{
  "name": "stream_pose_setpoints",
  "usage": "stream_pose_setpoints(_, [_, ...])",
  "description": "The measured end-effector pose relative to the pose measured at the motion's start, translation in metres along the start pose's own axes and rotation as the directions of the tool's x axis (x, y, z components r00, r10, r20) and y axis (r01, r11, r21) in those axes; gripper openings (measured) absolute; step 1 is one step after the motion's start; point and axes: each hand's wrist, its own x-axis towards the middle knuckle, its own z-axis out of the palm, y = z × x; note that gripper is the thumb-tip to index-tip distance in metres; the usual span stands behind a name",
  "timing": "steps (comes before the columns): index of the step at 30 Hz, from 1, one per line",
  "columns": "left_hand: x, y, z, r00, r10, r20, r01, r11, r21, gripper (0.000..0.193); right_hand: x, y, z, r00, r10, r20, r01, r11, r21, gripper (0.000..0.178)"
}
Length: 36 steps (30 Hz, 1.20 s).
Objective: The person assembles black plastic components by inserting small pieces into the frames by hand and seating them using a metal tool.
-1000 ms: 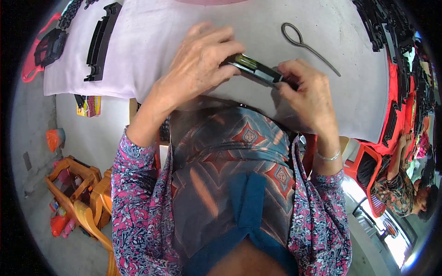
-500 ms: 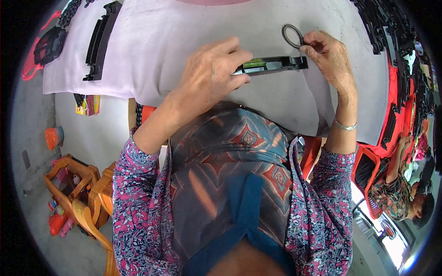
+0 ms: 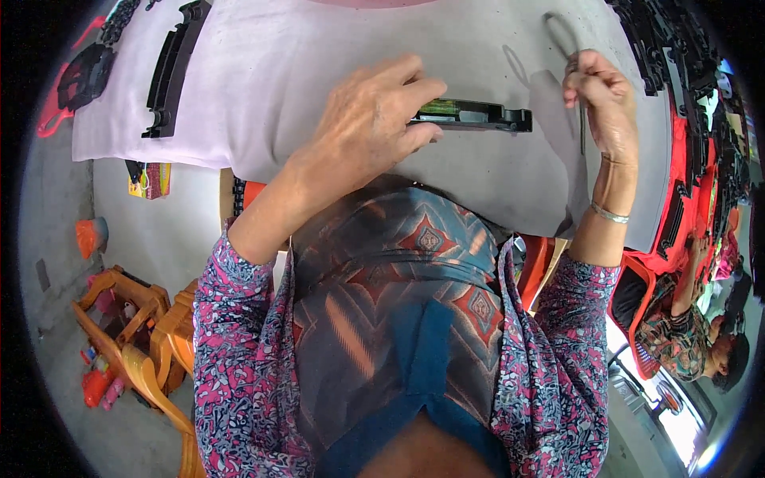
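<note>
A slim black spirit-level body (image 3: 474, 118) lies on the pale cloth, with a green vial (image 3: 441, 106) set in it. My left hand (image 3: 374, 119) grips its left end between thumb and fingers, which hide that end. To its right and lifted clear of the cloth, my right hand (image 3: 602, 92) is closed round a thin metal tool with an oval loop handle (image 3: 562, 33). The loop sticks out beyond my fingers, and a narrow shaft runs back toward me beneath the hand. A shadow of the loop falls on the cloth.
Another long black level body (image 3: 171, 72) rests on the cloth at the left, beside darker black parts (image 3: 88, 77) and a red handled item (image 3: 54, 107). Many black pieces (image 3: 653, 48) are heaped along the right edge. Another person (image 3: 677, 342) sits at the far right. Wooden furniture (image 3: 127, 327) stands lower left.
My right hand has lifted away to the right from the level's end, carrying the looped tool, whose shaft now shows. The left hand stays on the level, which has levelled slightly.
</note>
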Motion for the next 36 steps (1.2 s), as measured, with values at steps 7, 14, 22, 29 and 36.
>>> stream_pose_setpoints(7, [0.008, -0.004, 0.015, 0.999, 0.036, 0.021, -0.036, 0.999, 0.041, 0.035, -0.013, -0.064, 0.035, 0.965, -0.243, 0.094, 0.08, 0.619, 0.781, 0.024])
stream_pose_setpoints(14, [0.005, -0.006, 0.018, 1.0, 0.024, -0.009, -0.024, 0.999, 0.032, 0.038, -0.005, -0.034, 0.103, 0.956, -0.294, 0.019, 0.158, 0.566, 0.809, 0.055])
stream_pose_setpoints(22, [0.007, -0.004, 0.015, 0.999, -0.03, 0.028, 0.029, 0.998, 0.052, 0.031, -0.006, -0.031, 0.122, 0.971, -0.204, -0.125, 0.216, 0.524, 0.824, 0.047])
stream_pose_setpoints(29, [0.006, -0.008, 0.018, 1.0, -0.019, 0.014, 0.019, 0.999, 0.038, 0.04, -0.005, -0.025, 0.119, 0.959, -0.275, -0.071, 0.225, 0.58, 0.783, 0.045])
stream_pose_setpoints(36, [0.006, -0.008, 0.018, 1.0, 0.003, -0.002, -0.003, 1.0, 0.016, 0.04, -0.005, -0.012, 0.112, 0.96, -0.277, 0.048, 0.133, 0.599, 0.79, 0.054])
